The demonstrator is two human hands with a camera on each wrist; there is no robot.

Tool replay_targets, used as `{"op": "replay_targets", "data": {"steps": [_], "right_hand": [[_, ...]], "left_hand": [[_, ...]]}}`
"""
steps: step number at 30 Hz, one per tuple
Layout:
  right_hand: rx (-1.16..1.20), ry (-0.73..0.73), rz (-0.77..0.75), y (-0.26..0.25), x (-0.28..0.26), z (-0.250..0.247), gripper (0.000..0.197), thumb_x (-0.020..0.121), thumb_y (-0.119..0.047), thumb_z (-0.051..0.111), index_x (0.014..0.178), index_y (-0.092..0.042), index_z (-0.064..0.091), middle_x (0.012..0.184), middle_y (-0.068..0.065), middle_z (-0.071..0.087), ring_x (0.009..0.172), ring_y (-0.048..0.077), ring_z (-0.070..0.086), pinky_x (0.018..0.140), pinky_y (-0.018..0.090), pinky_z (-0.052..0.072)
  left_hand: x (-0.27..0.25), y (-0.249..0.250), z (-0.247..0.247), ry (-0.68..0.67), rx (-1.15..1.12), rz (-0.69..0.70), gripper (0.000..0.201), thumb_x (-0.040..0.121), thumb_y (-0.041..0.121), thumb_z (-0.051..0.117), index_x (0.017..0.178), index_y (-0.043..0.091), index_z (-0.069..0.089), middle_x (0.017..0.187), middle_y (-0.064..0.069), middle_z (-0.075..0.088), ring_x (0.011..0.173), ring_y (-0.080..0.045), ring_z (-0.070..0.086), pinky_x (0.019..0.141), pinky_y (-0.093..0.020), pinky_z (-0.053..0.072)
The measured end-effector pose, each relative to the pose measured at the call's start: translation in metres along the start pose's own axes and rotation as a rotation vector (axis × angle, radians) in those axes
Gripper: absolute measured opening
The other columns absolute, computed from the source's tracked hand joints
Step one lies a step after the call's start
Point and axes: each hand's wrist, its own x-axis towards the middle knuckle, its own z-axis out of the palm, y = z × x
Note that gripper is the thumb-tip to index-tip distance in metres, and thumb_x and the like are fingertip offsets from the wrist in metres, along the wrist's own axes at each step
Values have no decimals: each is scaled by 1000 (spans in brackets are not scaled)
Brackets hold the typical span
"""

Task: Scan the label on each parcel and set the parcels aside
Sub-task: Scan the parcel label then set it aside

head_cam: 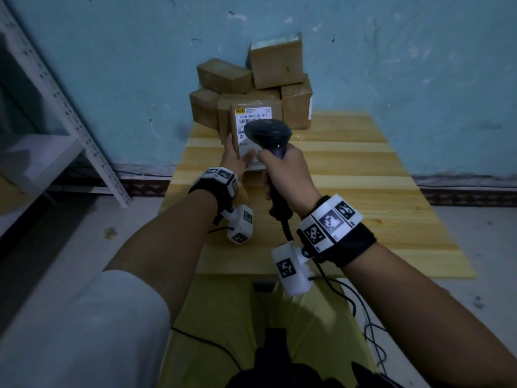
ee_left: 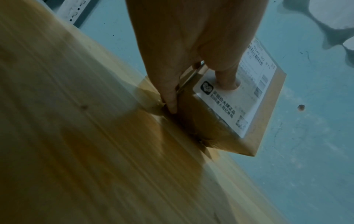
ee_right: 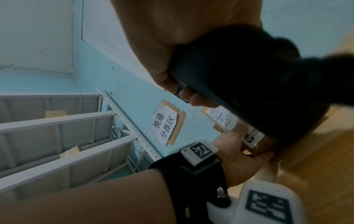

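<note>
Parcel [head_cam: 249, 135] in hand: small flat cardboard box, tilted up on its lower edge on the counter [head_cam: 363, 191], white label [head_cam: 253, 114] facing us. It sits at 12 o'clock from us, just in front of the stack of other boxes [head_cam: 260, 88] at the counter's far edge against the blue wall [head_cam: 391, 51].

Our left hand [head_cam: 236, 159] holds it at the lower left corner: thumb [ee_left: 227, 82] pressed on the label face, fingers [ee_left: 169, 97] wrapped round the side edge and back. Grip is closed on the parcel, a pinch across its thickness.

Our right hand [head_cam: 288, 175] is at 3 o'clock of the left, fist closed round the handle of the black barcode scanner [head_cam: 268, 134]. The scanner head is over the middle of the label, covering part of the barcode area from the head view. We can't tell whether the trigger is pressed.

Handling, our read: light, stiff, corners crisp, so a one-hand edge pinch should do. The label looks glossy, so the thumb may slide; better to grip bare cardboard at the edges. That also keeps the thumb clear of the barcode.

Grey metal shelving [head_cam: 70, 107] stands at 9 to 10 o'clock beside the counter. The scanner cable [head_cam: 344, 292] runs down towards our lap.
</note>
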Motion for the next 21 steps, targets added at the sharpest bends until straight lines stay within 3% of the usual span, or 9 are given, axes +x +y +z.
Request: {"op": "replay_targets", "data": {"steps": [6, 7, 10, 12, 14, 17, 19, 21], "right_hand": [[16, 63, -15, 8, 13, -4, 14, 83, -14, 60, 77, -8, 48, 53, 7, 50, 35, 19, 46, 43, 27, 41], [30, 108, -7, 10, 20, -6, 16, 78, -14, 63, 83, -6, 50, 60, 7, 53, 41, 21, 49, 47, 31, 44], [48, 210, 63, 19, 46, -18, 52, 58, -20, 64, 105, 0, 51, 83, 13, 59, 73, 31, 60, 70, 45, 52], [64, 198, 102, 28, 63, -28, 36, 63, -13, 62, 96, -2, 51, 79, 12, 56, 81, 31, 59, 80, 48, 52], [58, 200, 137, 32, 76, -36, 22, 72, -6, 60, 91, -3, 51, 77, 12, 54, 78, 29, 57, 76, 45, 51], [29, 196, 187, 35, 90, -42, 29, 74, -9, 61, 99, -5, 47, 73, 10, 50, 62, 20, 49, 57, 28, 40], [32, 163, 218, 39, 97, -42, 32, 73, -11, 61, 101, -6, 47, 77, 11, 50, 62, 19, 49, 55, 26, 38], [48, 131, 223, 42, 100, -39, 41, 66, -16, 63, 103, -5, 48, 84, 13, 53, 69, 23, 53, 62, 29, 43]], "left_hand": [[4, -7, -1, -19, -53, -9, 86, 87, 16, 62, 151, 18, 4, 147, -13, 38, 130, -32, 44, 105, -53, 40], [3, -7, -1, -21, -41, -2, 85, 88, 17, 61, 151, 16, 4, 148, -13, 37, 133, -31, 41, 108, -51, 38], [0, -4, -2, -19, -30, 14, 78, 91, 14, 56, 150, 11, 5, 150, -11, 34, 136, -29, 36, 112, -48, 33], [2, -5, -2, -13, -35, 8, 78, 92, 15, 55, 150, 12, 4, 150, -10, 34, 136, -29, 36, 111, -48, 33], [6, -6, -2, -3, -33, -1, 77, 92, 16, 55, 150, 13, 4, 150, -10, 34, 136, -29, 37, 111, -47, 33], [7, -6, -3, -8, -38, -6, 76, 93, 16, 55, 150, 15, 5, 149, -10, 35, 135, -29, 38, 111, -48, 34], [7, -6, -3, -24, -7, -9, 79, 90, 22, 58, 150, 17, 7, 148, -12, 37, 134, -31, 39, 109, -51, 35], [13, -12, -3, -24, 57, -19, 89, 79, 40, 62, 150, 23, 11, 146, -13, 40, 132, -34, 41, 107, -52, 37]]}}
